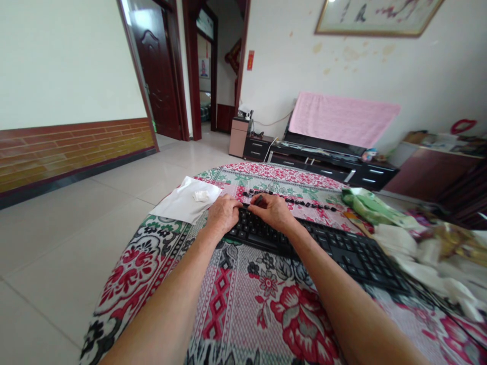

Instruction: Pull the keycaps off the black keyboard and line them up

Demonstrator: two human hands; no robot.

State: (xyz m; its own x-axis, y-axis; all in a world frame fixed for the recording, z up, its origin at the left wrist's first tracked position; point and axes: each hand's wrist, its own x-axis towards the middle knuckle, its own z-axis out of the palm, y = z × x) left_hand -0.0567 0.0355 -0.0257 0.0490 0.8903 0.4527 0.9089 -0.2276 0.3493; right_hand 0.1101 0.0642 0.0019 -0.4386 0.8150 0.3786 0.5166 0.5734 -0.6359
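Observation:
A black computer keyboard (342, 248) lies at a slant on the flowered tablecloth, its left part beneath my hands. My left hand (222, 214) is closed at the keyboard's upper left corner, fingertips pressed against its back edge. Just to the right, my right hand (274, 213) bends over the top row in a pinch. Between its thumb and fingers is a small black keycap (259, 199), partly hidden by the fingers. Behind the keyboard, several loose black keycaps (310, 204) lie in a line, some of them hidden behind my right hand.
White paper (175, 205) with a crumpled tissue (201, 195) on it lies at left. On the right are a green package (376, 209), crumpled white cloth or paper (429, 253) and the keyboard's cable. A low black cabinet (289, 157) stands beyond the round table.

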